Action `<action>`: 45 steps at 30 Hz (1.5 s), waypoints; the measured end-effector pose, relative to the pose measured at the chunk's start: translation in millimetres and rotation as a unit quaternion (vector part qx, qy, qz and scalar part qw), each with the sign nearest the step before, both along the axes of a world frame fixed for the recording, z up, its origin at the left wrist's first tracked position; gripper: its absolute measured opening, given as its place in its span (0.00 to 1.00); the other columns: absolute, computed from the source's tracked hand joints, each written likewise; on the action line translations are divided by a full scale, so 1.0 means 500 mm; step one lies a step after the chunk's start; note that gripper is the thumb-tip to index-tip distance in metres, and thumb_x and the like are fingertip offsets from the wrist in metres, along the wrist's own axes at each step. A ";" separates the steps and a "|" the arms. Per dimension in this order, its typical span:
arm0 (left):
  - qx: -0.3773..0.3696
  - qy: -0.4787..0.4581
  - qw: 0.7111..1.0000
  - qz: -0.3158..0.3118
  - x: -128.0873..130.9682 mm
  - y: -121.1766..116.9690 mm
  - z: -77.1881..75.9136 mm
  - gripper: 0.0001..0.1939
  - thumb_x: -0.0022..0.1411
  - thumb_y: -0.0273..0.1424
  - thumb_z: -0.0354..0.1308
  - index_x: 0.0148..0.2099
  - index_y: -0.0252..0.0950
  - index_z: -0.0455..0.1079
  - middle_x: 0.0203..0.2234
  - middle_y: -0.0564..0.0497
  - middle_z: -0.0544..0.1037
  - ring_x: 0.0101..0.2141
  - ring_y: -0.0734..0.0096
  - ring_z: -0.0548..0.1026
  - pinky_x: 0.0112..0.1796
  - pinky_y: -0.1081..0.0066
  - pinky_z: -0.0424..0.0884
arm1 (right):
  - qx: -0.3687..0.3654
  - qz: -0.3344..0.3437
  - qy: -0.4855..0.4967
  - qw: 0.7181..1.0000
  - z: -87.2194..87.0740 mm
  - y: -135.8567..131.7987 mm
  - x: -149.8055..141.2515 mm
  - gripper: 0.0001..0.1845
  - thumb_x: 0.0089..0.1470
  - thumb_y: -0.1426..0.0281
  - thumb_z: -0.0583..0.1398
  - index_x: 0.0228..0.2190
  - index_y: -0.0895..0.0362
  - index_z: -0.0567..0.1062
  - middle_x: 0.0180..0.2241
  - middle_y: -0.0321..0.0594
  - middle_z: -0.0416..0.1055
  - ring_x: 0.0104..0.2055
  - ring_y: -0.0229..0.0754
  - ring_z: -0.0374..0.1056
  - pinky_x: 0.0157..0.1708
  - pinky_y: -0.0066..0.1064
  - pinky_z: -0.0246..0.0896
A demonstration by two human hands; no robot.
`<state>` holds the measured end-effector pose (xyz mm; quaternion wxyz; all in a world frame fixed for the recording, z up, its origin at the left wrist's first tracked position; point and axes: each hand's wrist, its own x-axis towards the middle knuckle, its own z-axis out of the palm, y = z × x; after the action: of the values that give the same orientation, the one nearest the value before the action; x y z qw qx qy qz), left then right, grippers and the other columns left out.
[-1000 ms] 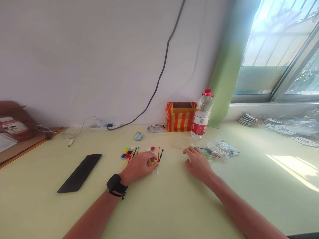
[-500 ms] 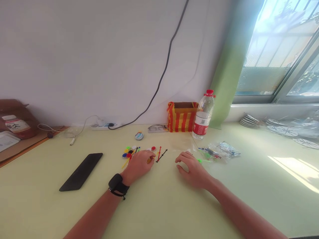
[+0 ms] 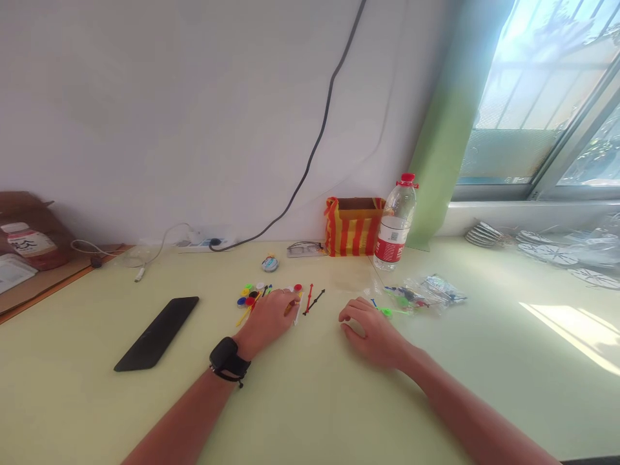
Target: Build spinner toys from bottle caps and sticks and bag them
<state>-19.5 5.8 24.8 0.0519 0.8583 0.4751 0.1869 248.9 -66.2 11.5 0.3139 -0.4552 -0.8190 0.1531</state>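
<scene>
My left hand (image 3: pixel 271 316), with a black watch (image 3: pixel 224 352) on its wrist, rests on the table with curled fingers. At its fingertips is a thin white arrow pointer (image 3: pixel 297 315), partly hidden by the fingers. A red arrow pointer (image 3: pixel 309 299) and a black arrow pointer (image 3: pixel 314 302) lie just right of it. Behind and left of the hand are several small coloured discs, among them a blue disc (image 3: pixel 242 301), and a yellow pointer (image 3: pixel 243 315). My right hand (image 3: pixel 371 330) lies loosely bent, thumb apart from the fingers, nothing in it, beside a green piece (image 3: pixel 386 312).
A black flat slab (image 3: pixel 157 334) lies at left. Behind are a round tin (image 3: pixel 270 263), glasses (image 3: pixel 305 248), a striped bag (image 3: pixel 353 229) and a plastic bottle (image 3: pixel 393 226). Clear plastic packets (image 3: pixel 438 292) lie right, patterned discs (image 3: pixel 484 235) by the window.
The white pointer now shows at my left fingertips, where it was not visible before. My right hand has shifted very slightly left, and more of the green piece shows.
</scene>
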 end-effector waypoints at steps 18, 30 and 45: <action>0.030 -0.046 0.998 -0.016 0.000 -0.002 0.015 0.14 0.71 0.30 0.49 0.41 0.40 0.77 0.38 0.47 0.81 0.41 0.59 0.78 0.43 0.63 0.69 | -0.038 0.018 0.010 0.999 -0.005 -0.007 -0.012 0.10 0.57 0.79 0.57 0.38 0.54 0.73 0.40 0.42 0.75 0.45 0.47 0.69 0.43 0.39 0.66; -0.041 -0.186 0.969 -0.156 0.081 -0.075 -0.007 0.12 0.74 0.31 0.50 0.45 0.42 0.76 0.40 0.49 0.80 0.43 0.64 0.76 0.48 0.64 0.72 | -0.257 0.048 0.333 0.906 -0.035 0.000 -0.043 0.21 0.67 0.54 0.56 0.56 0.50 0.65 0.40 0.40 0.76 0.43 0.44 0.74 0.46 0.40 0.70; 0.017 -0.072 0.988 -0.136 0.070 -0.039 -0.044 0.16 0.77 0.31 0.45 0.44 0.40 0.75 0.50 0.46 0.78 0.51 0.58 0.72 0.53 0.57 0.70 | -0.220 -0.037 0.271 0.937 -0.036 0.020 -0.045 0.18 0.65 0.56 0.53 0.47 0.53 0.73 0.29 0.34 0.65 0.31 0.40 0.62 0.30 0.31 0.56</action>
<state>15.5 -13.8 2.9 0.0961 0.8998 0.3460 0.2479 226.3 -56.3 -6.5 0.4213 -0.4844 -0.6315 0.4348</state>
